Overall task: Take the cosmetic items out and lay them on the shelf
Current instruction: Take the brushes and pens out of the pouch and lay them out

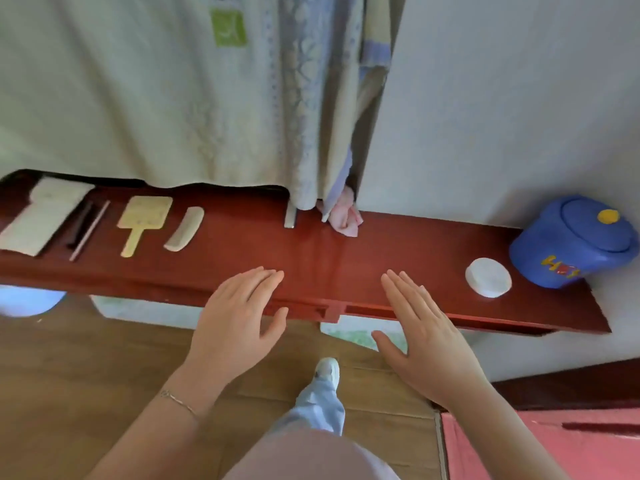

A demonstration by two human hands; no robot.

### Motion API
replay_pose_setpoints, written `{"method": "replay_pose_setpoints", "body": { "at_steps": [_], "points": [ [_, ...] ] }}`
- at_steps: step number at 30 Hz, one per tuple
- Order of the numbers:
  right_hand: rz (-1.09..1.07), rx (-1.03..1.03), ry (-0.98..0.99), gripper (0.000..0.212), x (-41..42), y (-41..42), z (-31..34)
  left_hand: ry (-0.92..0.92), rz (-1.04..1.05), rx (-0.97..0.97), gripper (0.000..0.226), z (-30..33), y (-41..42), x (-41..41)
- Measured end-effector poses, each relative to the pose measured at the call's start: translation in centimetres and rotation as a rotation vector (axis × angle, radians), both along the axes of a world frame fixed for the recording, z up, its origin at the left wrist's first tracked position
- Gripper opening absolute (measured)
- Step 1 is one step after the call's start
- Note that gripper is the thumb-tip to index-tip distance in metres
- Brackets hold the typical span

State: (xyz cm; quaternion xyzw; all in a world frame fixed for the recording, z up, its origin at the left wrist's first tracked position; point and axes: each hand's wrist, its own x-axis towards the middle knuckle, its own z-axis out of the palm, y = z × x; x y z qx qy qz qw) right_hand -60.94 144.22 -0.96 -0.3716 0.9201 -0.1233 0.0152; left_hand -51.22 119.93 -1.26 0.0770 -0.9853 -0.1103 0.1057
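A long red shelf (pixel 311 251) runs across the view. On its left part lie a white flat pouch (pixel 41 216), two thin pencils (pixel 86 226), a cream paddle brush (pixel 142 220) and a white comb (pixel 185 228). A round white jar (pixel 488 277) and a blue lidded pot (pixel 575 242) stand at the right end. My left hand (pixel 235 317) and my right hand (pixel 419 327) hover flat, fingers straight, over the shelf's front edge in the middle, holding nothing.
Pale curtains (pixel 173 98) hang behind the shelf, with a pink cloth (pixel 344 218) at their foot. A white wall (pixel 502 116) stands at the right. Wooden floor (pixel 86 358), my leg and shoe (pixel 327 370) and a pink box (pixel 540 445) are below.
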Motion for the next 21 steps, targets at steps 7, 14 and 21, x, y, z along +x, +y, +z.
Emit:
{"method": "replay_pose_setpoints", "body": {
  "at_steps": [7, 14, 21],
  "points": [
    [0.234, 0.008, -0.020, 0.069, 4.6, -8.2, 0.1, 0.049, 0.337, 0.018, 0.049, 1.0, -5.0, 10.8],
    [0.371, 0.015, -0.054, 0.072, 7.5, -16.9, 0.8, 0.025, 0.524, 0.002, 0.050, 0.8, -10.9, 17.3],
    [0.370, 0.045, -0.159, 0.082, 10.7, -26.7, 1.5, 0.001, 0.589, 0.023, 0.050, 0.9, -19.8, 21.9]
  ]
}}
